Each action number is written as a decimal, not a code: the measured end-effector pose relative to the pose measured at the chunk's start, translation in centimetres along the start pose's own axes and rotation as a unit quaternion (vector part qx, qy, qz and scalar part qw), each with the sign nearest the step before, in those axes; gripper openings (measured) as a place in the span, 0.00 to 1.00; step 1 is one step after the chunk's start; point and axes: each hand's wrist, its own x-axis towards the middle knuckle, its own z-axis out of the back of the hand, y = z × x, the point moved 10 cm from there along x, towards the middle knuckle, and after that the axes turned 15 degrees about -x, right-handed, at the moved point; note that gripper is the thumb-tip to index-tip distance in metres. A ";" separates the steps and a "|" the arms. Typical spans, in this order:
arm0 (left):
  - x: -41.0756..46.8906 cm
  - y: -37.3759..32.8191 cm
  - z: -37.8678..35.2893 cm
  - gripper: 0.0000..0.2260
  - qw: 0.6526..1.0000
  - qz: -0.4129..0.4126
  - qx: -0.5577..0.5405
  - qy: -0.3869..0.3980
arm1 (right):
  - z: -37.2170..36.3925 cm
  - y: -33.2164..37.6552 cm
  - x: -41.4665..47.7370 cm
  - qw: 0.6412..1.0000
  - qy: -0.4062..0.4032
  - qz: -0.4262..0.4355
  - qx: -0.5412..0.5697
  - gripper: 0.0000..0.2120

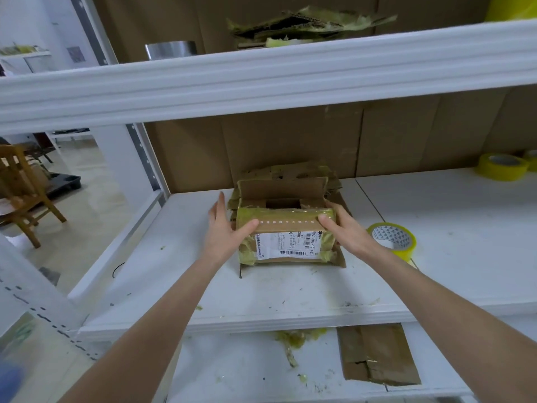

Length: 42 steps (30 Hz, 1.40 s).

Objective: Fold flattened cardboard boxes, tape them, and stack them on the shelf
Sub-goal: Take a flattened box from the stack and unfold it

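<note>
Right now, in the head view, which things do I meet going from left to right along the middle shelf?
left hand → cardboard box → right hand → near tape roll → far tape roll. The two hands are on the sides of the box.

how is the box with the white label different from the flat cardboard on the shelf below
The box stands upright on the middle shelf, opened into shape with flaps up; the flat cardboard lies flat on the lower shelf. The box carries a white label; the flat cardboard shows none. Both are brown with old tape stuck on.
</note>
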 end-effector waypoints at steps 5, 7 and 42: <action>2.4 0.2 -2.0 0.49 0.994 0.055 -0.030 0.089 | -0.5 -1.3 0.6 0.998 -0.005 -0.044 0.052 0.37; 2.4 1.1 -3.1 0.43 0.986 0.093 -0.064 0.122 | -0.9 -1.9 1.0 0.997 0.002 -0.057 0.061 0.35; 0.5 -0.8 -1.8 0.51 0.987 -0.026 0.156 0.015 | -2.2 -2.8 -2.3 0.983 0.103 -0.148 0.041 0.21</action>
